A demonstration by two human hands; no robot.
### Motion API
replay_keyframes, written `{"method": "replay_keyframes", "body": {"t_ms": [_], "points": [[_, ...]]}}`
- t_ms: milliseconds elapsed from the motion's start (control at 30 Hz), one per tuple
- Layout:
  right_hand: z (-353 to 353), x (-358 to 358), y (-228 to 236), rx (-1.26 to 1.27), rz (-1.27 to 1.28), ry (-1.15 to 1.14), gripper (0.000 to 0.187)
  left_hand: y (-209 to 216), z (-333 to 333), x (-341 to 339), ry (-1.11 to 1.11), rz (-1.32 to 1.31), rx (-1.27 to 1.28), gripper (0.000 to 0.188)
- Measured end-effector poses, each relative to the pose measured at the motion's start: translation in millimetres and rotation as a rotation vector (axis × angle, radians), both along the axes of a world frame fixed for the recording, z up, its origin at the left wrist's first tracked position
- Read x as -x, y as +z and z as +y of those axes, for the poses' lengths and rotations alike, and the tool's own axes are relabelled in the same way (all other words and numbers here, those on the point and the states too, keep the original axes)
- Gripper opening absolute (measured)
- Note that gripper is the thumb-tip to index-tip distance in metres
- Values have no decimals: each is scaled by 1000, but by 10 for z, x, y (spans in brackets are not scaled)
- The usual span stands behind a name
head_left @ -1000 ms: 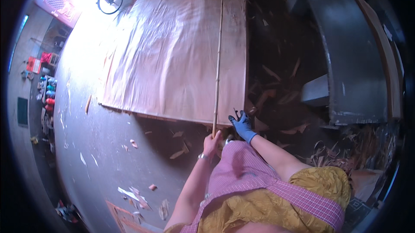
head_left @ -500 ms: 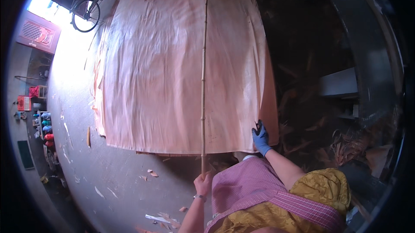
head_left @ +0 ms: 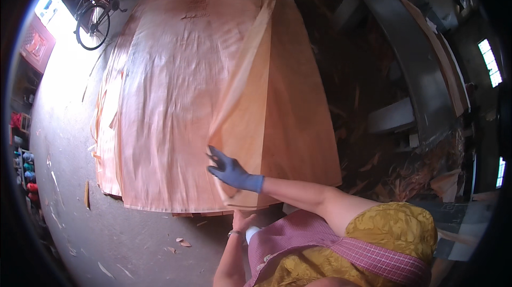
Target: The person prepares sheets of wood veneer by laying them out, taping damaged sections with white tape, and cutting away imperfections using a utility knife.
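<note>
A large pinkish-tan wood veneer sheet (head_left: pixel 165 127) lies on top of a stack in front of me. Its right side is turned up and over to the left as a long orange-tan flap (head_left: pixel 242 122). My right hand (head_left: pixel 229 171), in a blue-grey glove with dark fingertips, is at the flap's left edge, thumb and fingers closing on it, slightly blurred. At the near edge my bare left hand (head_left: pixel 242 220), with a band on its wrist, is closed low under the flap's end. The bamboo pole it gripped is now covered by the folded veneer.
More veneer (head_left: pixel 298 122) shows on the right of the fold. A bicycle (head_left: pixel 93 26) stands far left by a bright doorway. Wood scraps (head_left: pixel 408 180) lie heaped at right near a dark metal beam (head_left: pixel 397 47). Bits of veneer (head_left: pixel 184 242) litter the floor.
My right hand has moved left from the sheet's right edge, folding that side over and covering the bamboo pole. My left hand stays low at the near edge. The view has shifted.
</note>
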State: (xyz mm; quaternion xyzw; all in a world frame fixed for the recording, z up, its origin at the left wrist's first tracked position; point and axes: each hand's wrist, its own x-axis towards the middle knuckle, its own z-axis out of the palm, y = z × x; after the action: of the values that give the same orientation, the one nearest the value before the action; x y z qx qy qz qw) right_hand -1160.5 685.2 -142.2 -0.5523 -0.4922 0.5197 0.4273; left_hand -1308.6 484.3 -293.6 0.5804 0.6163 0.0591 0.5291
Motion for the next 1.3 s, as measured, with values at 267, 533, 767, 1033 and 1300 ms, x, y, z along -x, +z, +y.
{"method": "replay_keyframes", "body": {"t_ms": [267,533,767,1033,1300], "points": [[522,1001,181,-27,-72,243,70,-217,-96,-196,821,-644,230,21],[-834,-124,17,86,-314,-386,37,1034,166,-242,899,-687,667,21],[-2169,-214,424,314,-72,-551,47,2243,121,-377,720,-928,904,15],[-2842,-2086,1522,290,70,-756,25,2123,-176,467,1240,-1241,644,58],[-3973,-3684,1643,236,31,-725,23,2806,-1004,-1812,781,-747,69,21]]}}
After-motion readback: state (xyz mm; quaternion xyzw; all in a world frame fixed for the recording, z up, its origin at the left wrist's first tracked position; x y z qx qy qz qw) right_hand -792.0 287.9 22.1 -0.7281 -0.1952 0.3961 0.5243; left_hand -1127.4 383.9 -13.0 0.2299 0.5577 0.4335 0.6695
